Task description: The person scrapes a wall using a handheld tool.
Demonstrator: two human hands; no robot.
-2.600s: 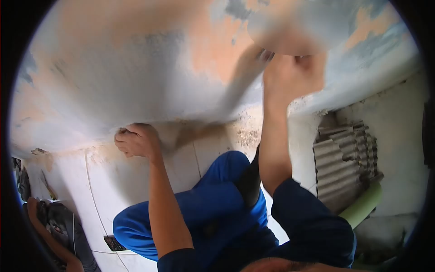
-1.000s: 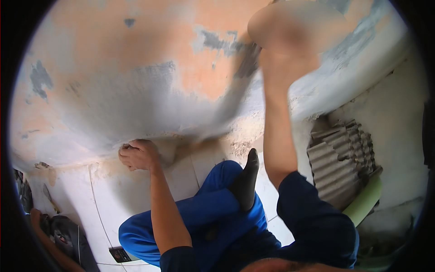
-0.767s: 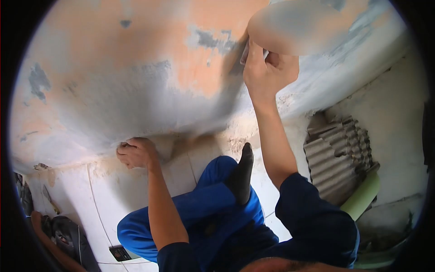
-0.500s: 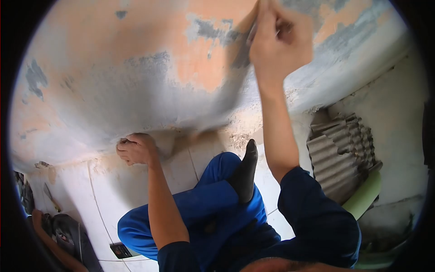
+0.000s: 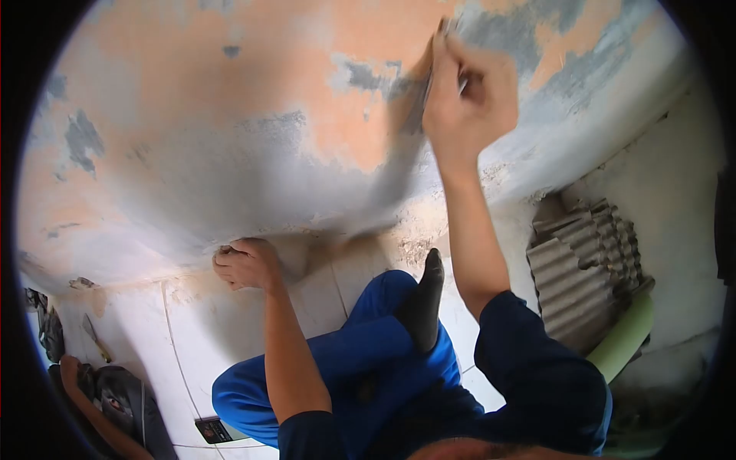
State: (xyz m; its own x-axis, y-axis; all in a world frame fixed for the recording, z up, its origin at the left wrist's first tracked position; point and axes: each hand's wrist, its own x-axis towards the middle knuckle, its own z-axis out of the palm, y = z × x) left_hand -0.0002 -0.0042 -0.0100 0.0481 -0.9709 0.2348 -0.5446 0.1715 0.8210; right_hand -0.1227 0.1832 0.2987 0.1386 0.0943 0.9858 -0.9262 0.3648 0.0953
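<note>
My right hand (image 5: 471, 103) is raised against the wall (image 5: 322, 115), which has peach paint with grey bare patches. Its fingers are closed around a thin, flat scraper (image 5: 449, 27), mostly hidden by the hand, with the tip touching or very near the wall. Lower down, my left hand (image 5: 249, 264) has its fingers curled in at the foot of the wall, just above the white floor tiles (image 5: 222, 314). Whatever it may hold is hidden by the fingers.
Broken corrugated sheets (image 5: 586, 272) are stacked at the right, beside a pale green curved piece (image 5: 625, 337). At the lower left lie a yellow-handled blade tool (image 5: 96, 339) and a small dark box (image 5: 212, 431). Another person's arm (image 5: 96, 418) shows near a dark bag (image 5: 123, 399).
The whole view has shifted, so the scene sits lower and slightly further right. Against the wall, my right hand has slid a little left. My left hand stays at the wall's foot.
</note>
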